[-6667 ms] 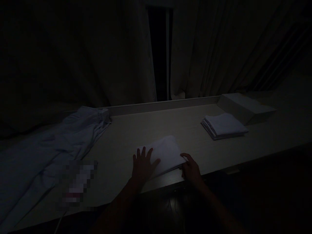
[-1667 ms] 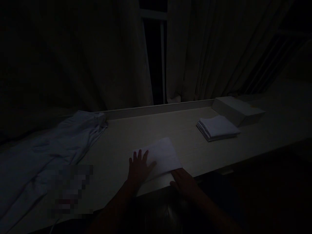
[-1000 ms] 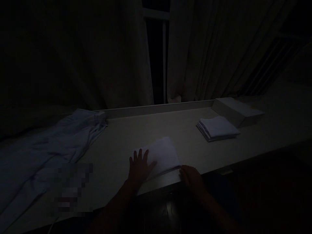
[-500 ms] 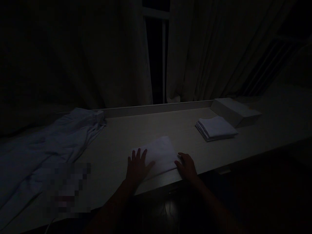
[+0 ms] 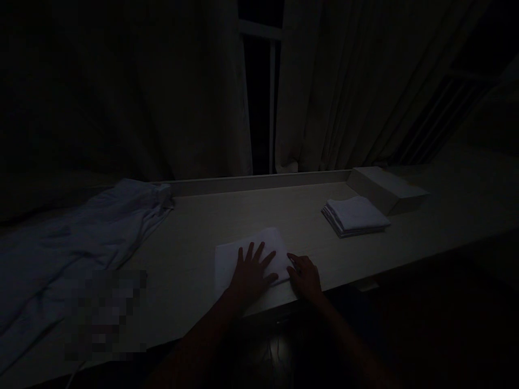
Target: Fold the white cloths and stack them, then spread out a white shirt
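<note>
A folded white cloth (image 5: 227, 260) lies flat near the front edge of the table. My left hand (image 5: 252, 273) rests palm down on it with the fingers spread, covering its middle and front part. At the cloth's right edge is my right hand (image 5: 305, 274), its fingers bent and the thumb a little apart from the forefinger; both tips touch or nearly touch the edge. Dim light hides whether the cloth is a garment or a towel.
A stack of folded white cloths (image 5: 357, 215) sits to the right, beside a pale box (image 5: 387, 186). Loose white fabric (image 5: 89, 227) is heaped at the left. Behind the pale table (image 5: 243, 210) are a low ledge and dark curtains (image 5: 308, 108). A patch at lower left is pixelated.
My left hand has slid right from the cloth's left part to its middle. My right hand has shifted slightly left, closer against the right edge.
</note>
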Demonstrator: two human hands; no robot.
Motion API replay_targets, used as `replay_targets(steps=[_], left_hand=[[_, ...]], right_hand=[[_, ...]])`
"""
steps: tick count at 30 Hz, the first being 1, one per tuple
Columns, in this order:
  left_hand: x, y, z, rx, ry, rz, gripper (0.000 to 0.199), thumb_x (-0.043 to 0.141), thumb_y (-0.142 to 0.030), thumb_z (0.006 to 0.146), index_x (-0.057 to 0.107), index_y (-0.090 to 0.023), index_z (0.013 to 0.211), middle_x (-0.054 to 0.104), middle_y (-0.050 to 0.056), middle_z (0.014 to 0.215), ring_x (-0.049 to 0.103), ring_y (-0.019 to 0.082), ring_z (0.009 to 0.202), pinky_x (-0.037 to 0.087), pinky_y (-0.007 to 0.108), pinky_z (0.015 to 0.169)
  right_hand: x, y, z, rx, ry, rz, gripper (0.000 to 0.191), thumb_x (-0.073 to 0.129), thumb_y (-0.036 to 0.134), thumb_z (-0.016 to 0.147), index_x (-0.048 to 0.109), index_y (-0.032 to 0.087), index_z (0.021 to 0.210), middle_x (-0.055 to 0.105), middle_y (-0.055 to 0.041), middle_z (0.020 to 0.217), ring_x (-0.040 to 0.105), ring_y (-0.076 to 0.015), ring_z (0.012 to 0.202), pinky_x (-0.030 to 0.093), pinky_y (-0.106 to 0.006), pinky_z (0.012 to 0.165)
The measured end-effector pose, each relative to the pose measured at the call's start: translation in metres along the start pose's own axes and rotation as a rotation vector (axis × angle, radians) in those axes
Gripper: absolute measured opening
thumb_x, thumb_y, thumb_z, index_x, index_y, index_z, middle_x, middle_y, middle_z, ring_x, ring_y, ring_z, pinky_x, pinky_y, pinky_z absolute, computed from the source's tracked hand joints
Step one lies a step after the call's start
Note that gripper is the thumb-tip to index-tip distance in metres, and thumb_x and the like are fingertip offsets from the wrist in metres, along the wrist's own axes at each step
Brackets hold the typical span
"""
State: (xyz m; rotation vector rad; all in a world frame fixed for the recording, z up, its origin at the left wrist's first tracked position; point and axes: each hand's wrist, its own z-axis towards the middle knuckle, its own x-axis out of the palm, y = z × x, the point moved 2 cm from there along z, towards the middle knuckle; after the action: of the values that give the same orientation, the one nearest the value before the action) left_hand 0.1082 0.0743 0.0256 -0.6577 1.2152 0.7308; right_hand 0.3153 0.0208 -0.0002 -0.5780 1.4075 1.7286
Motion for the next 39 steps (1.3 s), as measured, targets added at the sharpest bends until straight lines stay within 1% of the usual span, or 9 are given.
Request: replay_targets(steps=[6, 11, 13, 17, 21, 25, 28, 33, 39], left_hand=[[0.012, -0.005, -0.007, -0.026, 0.013, -0.009, 0.072, 0.035, -0.07, 0.086, 0.022, -0.039, 0.15, 0.017, 0.004, 0.16, 0.013, 0.039, 0.145, 0.007, 0.064, 0.112], [0.01, -0.006, -0.006, -0.027, 0.03, -0.015, 0.073, 0.034, -0.07, 0.086, 0.022, -0.038, 0.15, 0.016, 0.004, 0.16, 0.011, 0.038, 0.145, 0.006, 0.063, 0.113], [0.01, -0.005, -0.006, -0.026, 0.035, -0.017, 0.073, 0.034, -0.071, 0.086, 0.022, -0.038, 0.15, 0.017, 0.005, 0.16, 0.011, 0.039, 0.145, 0.007, 0.064, 0.112], [0.011, -0.004, -0.006, -0.016, 0.029, -0.022, 0.072, 0.034, -0.07, 0.086, 0.026, -0.036, 0.149, 0.017, 0.005, 0.16, 0.012, 0.038, 0.145, 0.008, 0.064, 0.112], [0.012, -0.003, -0.006, -0.016, 0.024, -0.031, 0.074, 0.033, -0.073, 0.085, 0.037, -0.031, 0.146, 0.024, 0.007, 0.158, 0.016, 0.038, 0.145, 0.01, 0.063, 0.113], [0.01, -0.001, -0.009, -0.014, -0.002, -0.034, 0.075, 0.033, -0.073, 0.085, 0.039, -0.029, 0.145, 0.034, 0.008, 0.154, 0.02, 0.035, 0.144, 0.01, 0.059, 0.115], [0.008, 0.009, -0.017, -0.109, -0.036, -0.007, 0.072, 0.033, -0.07, 0.087, 0.039, -0.027, 0.145, 0.035, 0.008, 0.154, 0.021, 0.034, 0.144, 0.011, 0.056, 0.117], [0.014, 0.045, -0.039, -0.439, -0.075, 0.051, 0.081, 0.031, -0.07, 0.087, 0.037, -0.015, 0.146, 0.031, 0.017, 0.154, 0.019, 0.037, 0.144, 0.019, 0.054, 0.114], [0.021, 0.064, -0.055, -0.479, -0.04, 0.067, 0.089, 0.032, -0.074, 0.084, 0.036, -0.009, 0.145, 0.024, 0.021, 0.156, 0.014, 0.036, 0.145, 0.021, 0.05, 0.115]], right_hand=[[-0.001, -0.002, 0.0, 0.033, 0.024, 0.048, 0.042, 0.056, 0.039, 0.088, 0.058, 0.032, 0.129, 0.062, -0.0061, 0.109, 0.058, -0.0233, 0.102, 0.044, -0.037, 0.088], [-0.002, 0.003, 0.028, 0.011, -0.04, 0.195, 0.041, 0.041, 0.041, 0.095, 0.06, 0.02, 0.125, 0.063, -0.0105, 0.116, 0.059, -0.0224, 0.106, 0.047, -0.038, 0.092], [0.001, 0.016, 0.048, -0.068, -0.053, 0.169, 0.047, 0.032, 0.039, 0.098, 0.056, 0.015, 0.13, 0.06, -0.0138, 0.125, 0.056, -0.0227, 0.115, 0.044, -0.039, 0.1], [0.025, 0.046, 0.082, -0.219, 0.04, -0.01, 0.055, 0.02, 0.037, 0.1, 0.045, 0.007, 0.14, 0.044, -0.0174, 0.145, 0.035, -0.0237, 0.137, 0.03, -0.042, 0.113], [0.051, 0.063, 0.08, -0.284, 0.119, -0.163, 0.057, 0.017, 0.038, 0.101, 0.039, 0.008, 0.144, 0.036, -0.0146, 0.151, 0.024, -0.0236, 0.143, 0.019, -0.044, 0.117], [0.06, 0.063, 0.069, -0.258, 0.127, -0.244, 0.06, 0.017, 0.046, 0.101, 0.038, 0.011, 0.146, 0.036, -0.0126, 0.151, 0.021, -0.0239, 0.144, 0.013, -0.045, 0.118], [0.062, 0.063, 0.069, -0.248, 0.154, -0.288, 0.066, 0.016, 0.052, 0.1, 0.036, 0.01, 0.147, 0.032, -0.0128, 0.153, 0.017, -0.0246, 0.145, 0.011, -0.044, 0.118], [0.066, 0.064, 0.072, -0.23, 0.174, -0.322, 0.073, 0.016, 0.057, 0.098, 0.029, 0.008, 0.149, 0.024, -0.0152, 0.156, 0.009, -0.0269, 0.146, 0.009, -0.046, 0.118], [0.066, 0.066, 0.071, -0.236, 0.167, -0.309, 0.067, 0.024, 0.059, 0.097, 0.029, 0.019, 0.15, 0.021, -0.0126, 0.157, 0.007, -0.0293, 0.146, 0.006, -0.056, 0.115]])
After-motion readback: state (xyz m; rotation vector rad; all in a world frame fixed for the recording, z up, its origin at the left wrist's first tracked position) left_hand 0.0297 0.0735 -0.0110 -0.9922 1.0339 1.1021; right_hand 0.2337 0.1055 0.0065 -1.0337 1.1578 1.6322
